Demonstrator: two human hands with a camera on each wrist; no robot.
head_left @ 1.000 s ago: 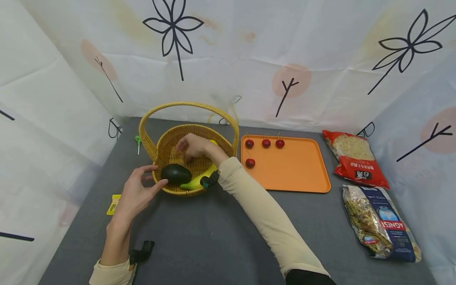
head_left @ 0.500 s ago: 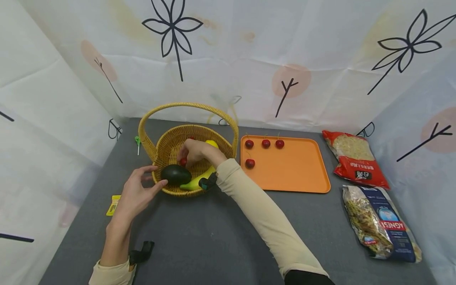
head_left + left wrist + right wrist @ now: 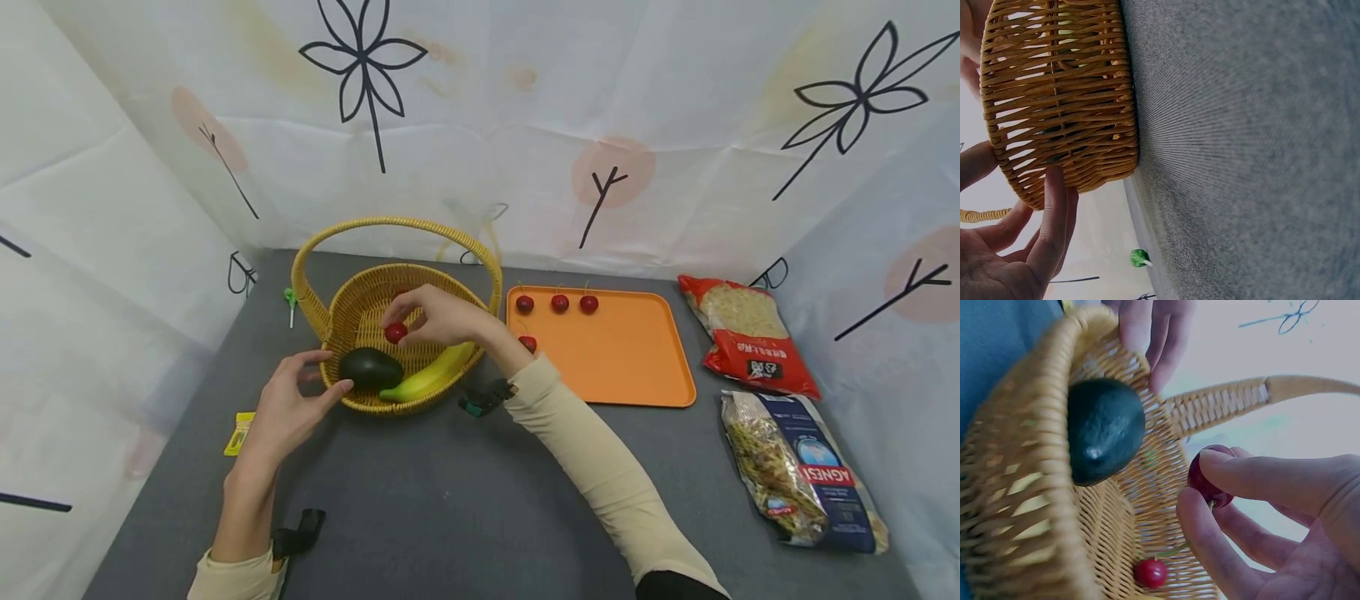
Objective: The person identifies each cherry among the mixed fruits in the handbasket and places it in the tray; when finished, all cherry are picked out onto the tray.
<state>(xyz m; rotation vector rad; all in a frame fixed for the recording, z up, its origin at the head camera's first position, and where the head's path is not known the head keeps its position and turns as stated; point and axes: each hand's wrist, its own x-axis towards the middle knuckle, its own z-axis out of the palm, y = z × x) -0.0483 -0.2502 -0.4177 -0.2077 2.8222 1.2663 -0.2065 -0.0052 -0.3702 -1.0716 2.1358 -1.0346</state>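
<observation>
In the head view, my right hand (image 3: 442, 318) pinches a dark red cherry (image 3: 396, 333) between thumb and fingers, over the yellow wicker basket (image 3: 352, 304). The right wrist view shows the pinched cherry (image 3: 1210, 478) close up, and another cherry (image 3: 1151, 573) inside the basket below it. My left hand (image 3: 288, 404) holds the basket's left side, its thumb by the rim and its fingers against the woven wall (image 3: 1066, 106). A dark green avocado (image 3: 371, 368) and a banana (image 3: 431, 377) lie in the basket.
Right of the basket, an orange tray (image 3: 622, 358) carries several cherries, one partly behind my right wrist. Two food bags, one red (image 3: 750, 333) and one blue (image 3: 806, 471), lie at the right. A small green item (image 3: 291, 302) and a yellow one (image 3: 239, 433) lie at the left.
My right hand, deep in the basket before, has risen and shifted right with a cherry in its fingers, uncovering more of the banana. The left hand has stayed in place.
</observation>
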